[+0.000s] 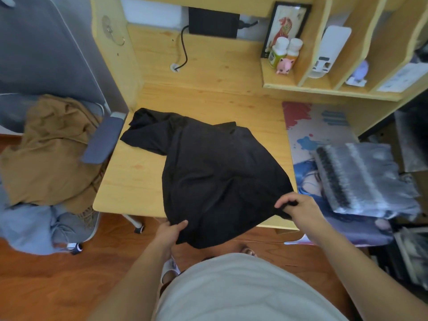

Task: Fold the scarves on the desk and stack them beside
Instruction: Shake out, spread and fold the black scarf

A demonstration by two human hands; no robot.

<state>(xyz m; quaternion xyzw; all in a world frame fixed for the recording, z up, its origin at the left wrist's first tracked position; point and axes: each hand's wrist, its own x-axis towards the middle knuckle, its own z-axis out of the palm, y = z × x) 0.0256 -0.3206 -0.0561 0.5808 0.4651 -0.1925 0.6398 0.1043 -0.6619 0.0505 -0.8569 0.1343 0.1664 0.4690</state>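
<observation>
Wooden table (pixel 129 181) bearing black scarf (pixel 215 172), spread ahead of both grips, near edge hanging off the front. Beyond the right grip, one folded grey striped scarf (pixel 361 177) already stacked; black one unfolded yet. Left hand (pixel 172 231) pinching near corner; right hand (pixel 298 207) pinching the other.

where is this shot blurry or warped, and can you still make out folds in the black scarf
Head view: wide-angle bending curves the desk and shelf edges; the striped grey scarf at right and the corners are smeared. The black scarf is sharp but dark, with only faint creases; left hand and right hand read clearly.
</observation>
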